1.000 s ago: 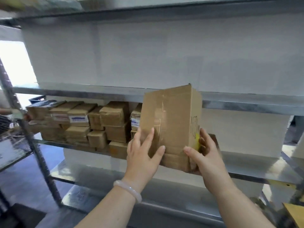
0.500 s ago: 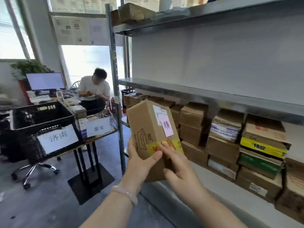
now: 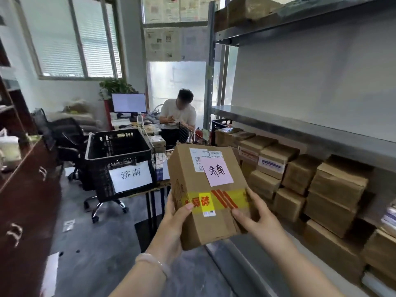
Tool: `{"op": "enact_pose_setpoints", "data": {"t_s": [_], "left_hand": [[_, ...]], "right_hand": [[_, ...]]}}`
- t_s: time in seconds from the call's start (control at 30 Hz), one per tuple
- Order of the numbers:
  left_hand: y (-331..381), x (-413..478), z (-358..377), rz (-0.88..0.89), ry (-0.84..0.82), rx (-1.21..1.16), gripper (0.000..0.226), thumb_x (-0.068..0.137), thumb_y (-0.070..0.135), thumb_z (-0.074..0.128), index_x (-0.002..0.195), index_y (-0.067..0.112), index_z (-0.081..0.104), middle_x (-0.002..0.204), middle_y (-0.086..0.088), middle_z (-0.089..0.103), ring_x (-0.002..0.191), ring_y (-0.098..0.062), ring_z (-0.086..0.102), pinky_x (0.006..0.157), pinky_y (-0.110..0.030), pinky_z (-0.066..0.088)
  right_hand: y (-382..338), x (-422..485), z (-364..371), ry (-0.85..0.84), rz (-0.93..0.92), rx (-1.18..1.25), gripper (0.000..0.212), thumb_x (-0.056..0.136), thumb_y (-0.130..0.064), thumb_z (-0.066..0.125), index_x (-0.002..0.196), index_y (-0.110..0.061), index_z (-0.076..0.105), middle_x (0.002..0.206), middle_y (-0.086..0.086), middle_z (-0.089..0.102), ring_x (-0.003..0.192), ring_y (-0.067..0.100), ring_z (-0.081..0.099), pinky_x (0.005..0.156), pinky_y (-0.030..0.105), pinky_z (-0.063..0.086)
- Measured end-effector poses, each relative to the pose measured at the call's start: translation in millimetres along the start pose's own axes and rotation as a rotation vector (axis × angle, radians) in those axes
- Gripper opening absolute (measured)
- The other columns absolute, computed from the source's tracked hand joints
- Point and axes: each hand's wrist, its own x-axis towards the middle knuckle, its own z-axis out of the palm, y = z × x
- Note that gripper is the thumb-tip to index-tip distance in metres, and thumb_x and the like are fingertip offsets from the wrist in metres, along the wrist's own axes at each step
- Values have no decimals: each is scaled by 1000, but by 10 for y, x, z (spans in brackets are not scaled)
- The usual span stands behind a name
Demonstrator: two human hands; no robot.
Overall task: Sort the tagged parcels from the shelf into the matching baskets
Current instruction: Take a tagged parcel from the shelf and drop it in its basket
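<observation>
Parcel now off shelf, turned tag-up — pink tag reads 济南. Left hand, right hand grip its sides. Matching black basket left — goes there next.

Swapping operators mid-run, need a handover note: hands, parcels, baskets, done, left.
Left hand and right hand both grip one cardboard parcel, held in the air beside the shelf.
Its pink tag reads 济南; the black basket signed 济南 stands ahead to the left.
Done: parcel picked.
Left: put it in that basket, then sort the stacked parcels on the shelf.
</observation>
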Motion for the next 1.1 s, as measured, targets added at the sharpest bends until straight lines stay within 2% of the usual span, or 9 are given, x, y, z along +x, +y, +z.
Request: {"op": "enact_pose_setpoints", "data": {"t_s": [0.1, 0.17, 0.27, 0.4, 0.5, 0.67, 0.77, 0.97, 1.1], "left_hand": [[22, 419, -121, 28, 94, 167, 71, 72, 58, 71, 137, 62, 41, 136, 3, 62, 122, -24, 62, 102, -53, 48], [63, 722, -148, 58, 185, 361, 57, 78, 68, 60, 131, 71, 40, 146, 7, 48, 130, -17, 53, 109, -47, 42], [87, 1099, -144, 120, 244, 483, 40, 98, 47, 53, 129, 70, 42, 137, 6, 48, 124, -11, 53, 109, -39, 44], [146, 1437, -216, 167, 228, 528, 68, 86, 38, 75, 123, 79, 35, 126, 18, 62, 116, -5, 61, 101, -37, 52], [191, 1673, -424, 164, 263, 527, 85, 86, 24, 78, 135, 69, 25, 112, 34, 66, 106, 4, 64, 97, -32, 54], [329, 2129, -914, 180, 366, 562, 85, 82, 40, 73, 132, 81, 18, 146, 15, 48, 127, -13, 55, 107, -45, 47], [437, 2492, -1252, 230, 383, 581, 79, 84, 40, 66, 130, 82, 18, 147, 16, 41, 132, -14, 48, 110, -45, 44], [831, 3234, -2156, 270, 406, 611, 73, 98, 21, 63, 133, 74, 27, 140, 17, 42, 123, -4, 52, 104, -35, 50], [1212, 3670, -2745, 276, 446, 689, 85, 89, 21, 74, 143, 59, 21, 131, 15, 37, 109, 5, 51, 78, -5, 49]], "right_hand": [[63, 439, 110, 54, -33, 19, 82, 75, -44, 77, 145, -37, 35, 134, -13, 47, 111, 0, 43, 88, 16, 39], [96, 769, 180, 76, -54, -16, 85, 74, -49, 76, 146, -38, 33, 140, -7, 45, 119, 7, 45, 95, 24, 42], [87, 1255, 256, 60, -57, -55, 87, 77, -49, 74, 148, -38, 27, 144, -3, 39, 127, 14, 42, 99, 34, 41], [72, 1835, 397, 2, -103, -44, 85, 76, -46, 76, 147, -40, 29, 138, -5, 39, 115, 7, 41, 93, 27, 38], [96, 2187, 625, -66, -131, -15, 81, 79, -45, 74, 146, -43, 28, 125, -12, 36, 112, 2, 36, 93, 24, 35], [63, 2739, 1143, -144, -169, -19, 80, 83, -43, 70, 148, -44, 23, 131, -11, 35, 114, 0, 33, 99, 27, 35], [-39, 3145, 1535, -171, -239, -44, 77, 84, -42, 69, 146, -46, 24, 136, -8, 33, 117, 1, 32, 104, 30, 35], [-425, 3939, 2436, -231, -266, -65, 77, 82, -48, 69, 143, -54, 23, 130, -6, 31, 118, 10, 37, 95, 27, 37], [-759, 4411, 3073, -211, -305, -55, 78, 81, -46, 71, 145, -48, 26, 134, -4, 36, 121, 9, 37, 95, 26, 38]]}}
